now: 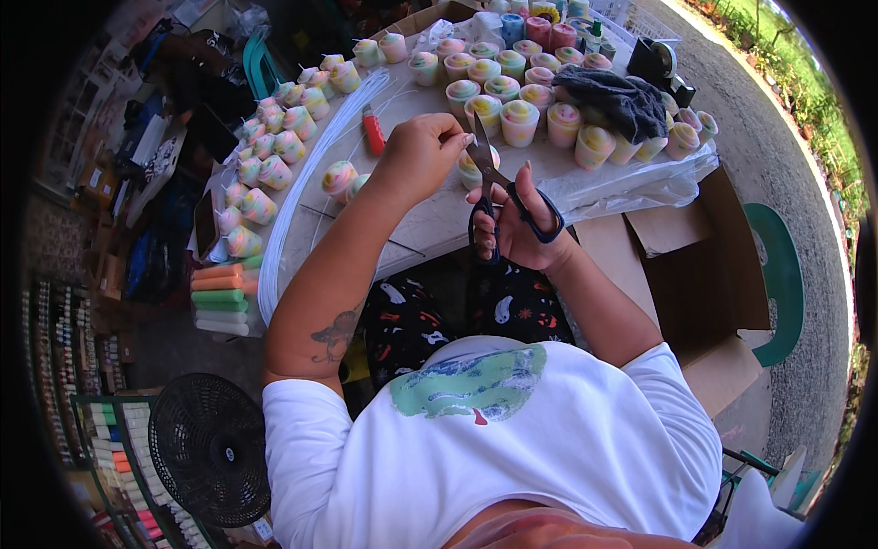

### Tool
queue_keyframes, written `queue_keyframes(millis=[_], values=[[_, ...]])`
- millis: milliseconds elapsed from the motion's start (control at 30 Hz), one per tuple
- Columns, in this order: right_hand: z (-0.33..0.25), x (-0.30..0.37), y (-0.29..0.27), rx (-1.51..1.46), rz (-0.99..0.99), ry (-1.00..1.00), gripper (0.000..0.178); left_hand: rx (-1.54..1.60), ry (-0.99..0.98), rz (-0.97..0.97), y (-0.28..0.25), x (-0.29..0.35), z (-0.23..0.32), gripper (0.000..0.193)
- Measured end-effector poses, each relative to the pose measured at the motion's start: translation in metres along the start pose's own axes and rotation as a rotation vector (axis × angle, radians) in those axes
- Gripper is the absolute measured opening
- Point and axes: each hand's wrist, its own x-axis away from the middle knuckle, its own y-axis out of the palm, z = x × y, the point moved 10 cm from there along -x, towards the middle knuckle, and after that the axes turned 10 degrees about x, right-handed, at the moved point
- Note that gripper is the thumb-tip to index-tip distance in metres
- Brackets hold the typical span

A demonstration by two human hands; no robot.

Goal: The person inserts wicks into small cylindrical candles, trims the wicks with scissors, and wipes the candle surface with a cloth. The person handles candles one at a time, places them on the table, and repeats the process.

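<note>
Gripping scissors [491,174] by the loops in right hand [529,245], over near edge of worktop [439,216]; pinching with left hand [423,154] just beside the tip, cannot tell on what; could nick it if closing blades off-line, or knock nearest swirled cup [470,172] by swinging wide.

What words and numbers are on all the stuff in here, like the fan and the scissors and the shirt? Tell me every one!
There are none I can read out to you.
Black fan: a small badge in the middle, too small to read.
Scissors in the right hand: no writing shows.
White shirt: a green picture, no letters I can make out.
</note>
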Motion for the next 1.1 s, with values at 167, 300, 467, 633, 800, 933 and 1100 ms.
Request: queue_keyframes(millis=[167,300,467,633,800,933,1100], values=[[0.000,-0.002,-0.003,-0.013,0.062,0.001,0.066,0.012,0.004,0.003,-0.001,0.000,-0.002,0.017],[-0.006,0.009,-0.012,0.167,0.199,-0.018,0.058,0.009,-0.005,0.053,-0.012,0.004,-0.007,0.018],[-0.069,0.062,-0.043,0.950,0.645,-0.097,0.040,0.325,-0.266,0.048,-0.018,0.018,-0.052,0.022],[-0.099,0.071,-0.068,1.116,0.784,-0.213,0.045,0.224,-0.151,0.054,0.018,0.020,-0.064,0.054],[-0.091,0.074,-0.068,1.124,0.849,-0.191,0.042,0.033,-0.084,0.126,0.064,0.010,-0.069,0.075],[-0.089,0.073,-0.072,1.091,0.814,-0.224,0.038,0.150,-0.180,0.115,0.058,0.015,-0.070,0.074],[-0.091,0.080,-0.056,1.224,0.794,-0.150,0.041,0.273,-0.057,0.320,-0.054,0.063,-0.031,0.065]])
